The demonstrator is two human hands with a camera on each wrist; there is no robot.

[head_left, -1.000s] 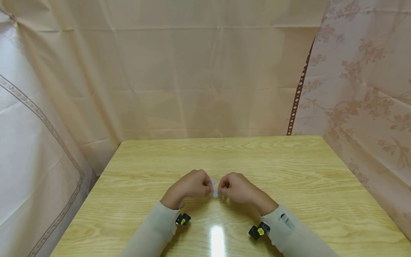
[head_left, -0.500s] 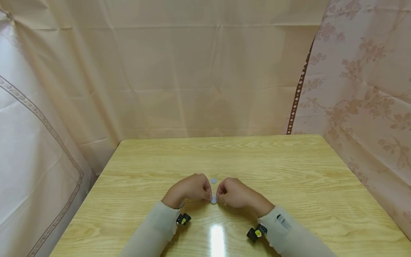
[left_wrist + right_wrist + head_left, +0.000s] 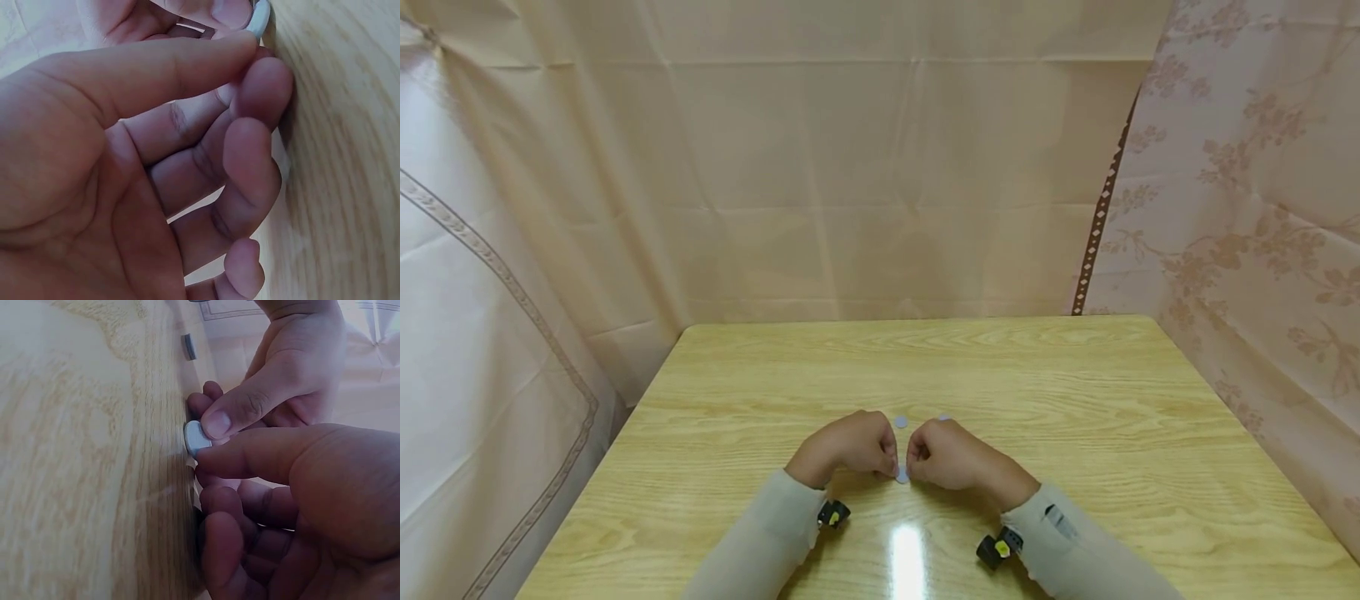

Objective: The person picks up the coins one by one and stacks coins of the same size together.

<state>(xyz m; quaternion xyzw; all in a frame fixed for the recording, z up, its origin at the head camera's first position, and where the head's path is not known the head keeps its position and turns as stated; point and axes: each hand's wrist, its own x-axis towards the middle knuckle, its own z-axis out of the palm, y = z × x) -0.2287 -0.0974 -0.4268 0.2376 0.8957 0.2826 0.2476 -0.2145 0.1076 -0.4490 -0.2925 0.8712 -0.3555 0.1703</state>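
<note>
Disc (image 3: 198, 439) at both thumbs (image 3: 219, 424) — broad, right wrist view (left: sliver)

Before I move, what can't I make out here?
- Head: most of the far-right pale disc, hidden behind the right hand.
- Head: any markings on the pinched disc, too small.
- Left wrist: the pinched disc's lower end, covered by the left hand.
- Right wrist: left forearm, cut off by the top edge.

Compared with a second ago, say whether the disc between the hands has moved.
Yes: in the head view, the disc moved nearer, away from the far edge of the table.
</note>
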